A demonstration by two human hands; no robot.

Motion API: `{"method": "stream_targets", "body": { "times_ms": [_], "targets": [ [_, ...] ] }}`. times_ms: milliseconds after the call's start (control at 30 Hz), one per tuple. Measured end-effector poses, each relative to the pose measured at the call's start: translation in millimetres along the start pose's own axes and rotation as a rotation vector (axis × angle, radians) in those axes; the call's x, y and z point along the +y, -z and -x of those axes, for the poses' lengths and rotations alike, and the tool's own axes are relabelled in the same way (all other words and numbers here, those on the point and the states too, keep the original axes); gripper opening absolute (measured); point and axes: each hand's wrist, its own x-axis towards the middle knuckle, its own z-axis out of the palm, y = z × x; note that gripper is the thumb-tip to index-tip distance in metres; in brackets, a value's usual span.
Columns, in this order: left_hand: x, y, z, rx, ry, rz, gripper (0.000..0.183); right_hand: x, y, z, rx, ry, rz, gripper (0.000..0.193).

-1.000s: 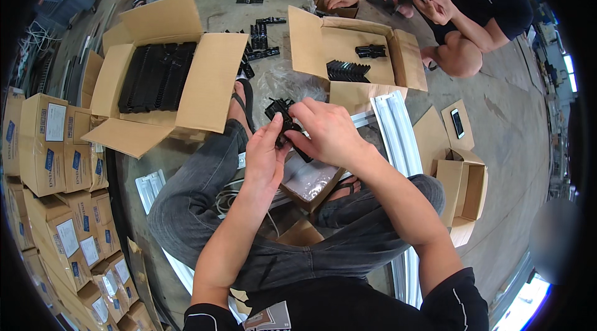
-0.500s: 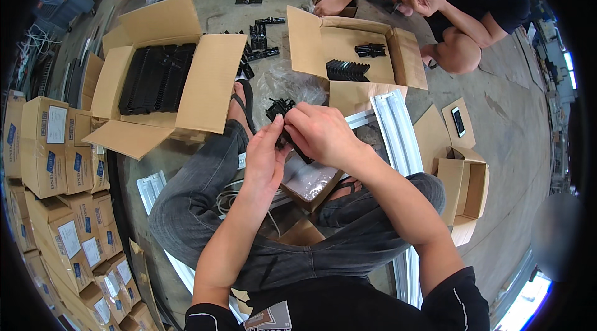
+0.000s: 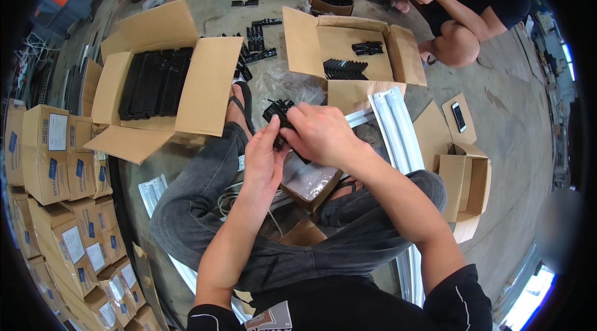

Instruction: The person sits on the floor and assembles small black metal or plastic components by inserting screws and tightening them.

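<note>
A black plastic part (image 3: 278, 109) with small projecting pieces sits between my two hands, in front of my lap. My left hand (image 3: 266, 152) is closed on its near side, the thumb pressed against it. Over the right side, my right hand (image 3: 323, 135) pinches at it with bent fingers that hide much of it. Just below my hands, a small carton (image 3: 311, 183) contains small pieces in clear plastic. Past my hands lies crumpled clear plastic wrap (image 3: 280, 85) on the floor.
An open carton (image 3: 214, 85) of stacked black parts stands left; another (image 3: 354, 91) with fewer stands ahead. White metal rails (image 3: 398, 132) lie right, near a phone (image 3: 458, 117) on cardboard. Stacked cartons (image 3: 56, 150) line the left. A co-worker (image 3: 460, 13) squats far right, handling a black part.
My hands stay close together on the black part, with only slight finger movement. The co-worker's reaching hand has lifted back from the small box of black pieces.
</note>
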Motion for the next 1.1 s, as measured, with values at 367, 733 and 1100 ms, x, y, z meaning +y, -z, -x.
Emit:
{"method": "stream_targets", "body": {
  "times_ms": [367,733,1100],
  "targets": [
    [2.6,-0.3,-0.4,0.035,0.001,-0.001,0.019,1.4,-2.5,0.2,-0.042,0.026,-0.032,0.018],
    [3.6,-0.4,0.3,0.014,-0.002,-0.003,0.021,3.4,-0.1,-0.1,0.006,0.017,-0.053,0.018],
    [4.5,-3.2,2.0,0.014,0.016,0.014,0.020,3.8,-4.7,0.5,0.033,0.013,-0.105,0.020]
  ]
}}
